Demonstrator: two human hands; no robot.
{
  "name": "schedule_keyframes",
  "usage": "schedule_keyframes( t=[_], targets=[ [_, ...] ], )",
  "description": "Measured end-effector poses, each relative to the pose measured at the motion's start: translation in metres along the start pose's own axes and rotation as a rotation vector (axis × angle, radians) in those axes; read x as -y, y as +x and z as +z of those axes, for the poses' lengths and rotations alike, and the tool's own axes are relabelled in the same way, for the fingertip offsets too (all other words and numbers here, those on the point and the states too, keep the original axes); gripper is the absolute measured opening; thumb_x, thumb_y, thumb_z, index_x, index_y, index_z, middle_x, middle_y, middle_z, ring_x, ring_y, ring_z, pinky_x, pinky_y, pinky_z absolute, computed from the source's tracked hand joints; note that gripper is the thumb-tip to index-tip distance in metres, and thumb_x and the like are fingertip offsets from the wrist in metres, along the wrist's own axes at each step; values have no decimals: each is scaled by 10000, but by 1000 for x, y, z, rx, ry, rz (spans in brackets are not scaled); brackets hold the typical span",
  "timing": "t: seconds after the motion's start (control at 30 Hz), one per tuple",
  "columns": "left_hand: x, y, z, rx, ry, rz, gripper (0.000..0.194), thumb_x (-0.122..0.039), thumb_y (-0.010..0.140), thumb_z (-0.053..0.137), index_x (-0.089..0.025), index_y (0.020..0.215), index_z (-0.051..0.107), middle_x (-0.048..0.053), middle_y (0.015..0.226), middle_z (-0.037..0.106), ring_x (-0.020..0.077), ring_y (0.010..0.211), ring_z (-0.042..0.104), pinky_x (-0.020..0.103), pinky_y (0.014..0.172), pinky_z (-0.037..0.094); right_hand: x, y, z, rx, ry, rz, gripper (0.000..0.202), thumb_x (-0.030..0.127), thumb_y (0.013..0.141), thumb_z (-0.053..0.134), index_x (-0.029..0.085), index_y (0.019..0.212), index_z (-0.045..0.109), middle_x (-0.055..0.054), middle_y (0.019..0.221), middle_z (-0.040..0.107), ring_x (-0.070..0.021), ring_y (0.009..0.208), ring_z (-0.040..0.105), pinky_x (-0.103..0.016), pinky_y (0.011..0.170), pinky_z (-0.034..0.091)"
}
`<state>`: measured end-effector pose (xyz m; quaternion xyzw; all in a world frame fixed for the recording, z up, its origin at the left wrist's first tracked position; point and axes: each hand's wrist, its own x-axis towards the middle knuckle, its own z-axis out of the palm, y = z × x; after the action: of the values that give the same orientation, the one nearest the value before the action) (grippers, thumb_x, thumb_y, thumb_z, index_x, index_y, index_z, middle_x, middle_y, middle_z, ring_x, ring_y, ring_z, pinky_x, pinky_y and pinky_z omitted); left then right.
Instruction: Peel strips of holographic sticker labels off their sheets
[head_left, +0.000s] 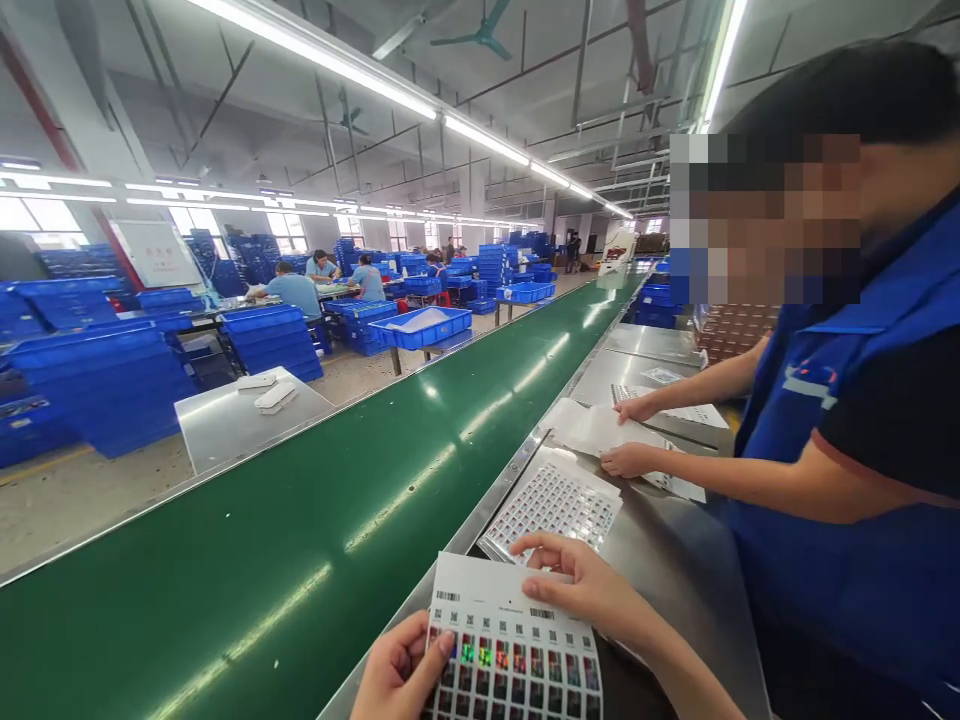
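both hands grip white glossy sticker sheet [514, 650] over steel tabletop [675, 570], left hand [397, 675] pinching lower edge, right hand [581, 585] pressing top so holographic labels face up, flat for reading.

The label sheet [514, 650] is a white rectangular sheet, near in the scene and a little right of the middle. It carries rows of small square stickers, dark with a shiny rainbow glint, and some small printed codes in the white strip along its far edge. It lies almost flat, tilted slightly. The left hand [397, 675] grips its near left edge with the thumb on top, and the right hand [581, 585] rests on its far right corner.
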<state>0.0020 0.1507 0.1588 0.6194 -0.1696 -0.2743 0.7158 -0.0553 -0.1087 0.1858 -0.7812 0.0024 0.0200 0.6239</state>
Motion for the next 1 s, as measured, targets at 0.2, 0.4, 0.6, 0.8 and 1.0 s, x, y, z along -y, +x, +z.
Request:
schedule_keyframes(
  t=[0.2,0.4,0.6,0.8,1.0],
  targets=[
    [-15,20,13,-184,72,70,443,-580,817,727,-149,912,771,45,757,759,143,666,633,201,609,448,-6,15,-15,-447,-364,-359,271,419,959,584,248,1154,663,-87,1225,646,-290,1137,612,-431,923,519],
    [-25,22,21,-301,41,59,462,-576,827,715,-123,906,757,68,799,762,157,686,640,232,643,458,7,19,5,-322,-691,-928,279,206,1011,554,239,1286,589,-86,1346,600,-278,1253,565,-436,1067,454],
    [-29,11,13,-314,65,86,437,-552,846,705,-118,875,748,44,770,733,127,662,576,227,632,412,-16,52,41,-144,-692,-902,413,370,1050,512,207,1426,460,-129,1356,602,-307,1226,587,-477,1016,507],
    [-33,2,-6,-343,62,73,330,-456,853,728,-129,900,706,60,864,723,156,769,630,244,710,476,-16,59,49,10,-579,-769,268,328,1042,546,265,1301,522,-53,1164,689,-229,1033,678,-337,871,567],
    [-34,-9,-22,-481,383,282,325,-304,807,796,-239,1089,648,63,1255,613,236,1190,569,344,1020,462,-4,59,54,33,-540,-669,201,353,1040,551,276,1224,578,-35,1104,705,-218,970,693,-298,815,567]
  ],
)
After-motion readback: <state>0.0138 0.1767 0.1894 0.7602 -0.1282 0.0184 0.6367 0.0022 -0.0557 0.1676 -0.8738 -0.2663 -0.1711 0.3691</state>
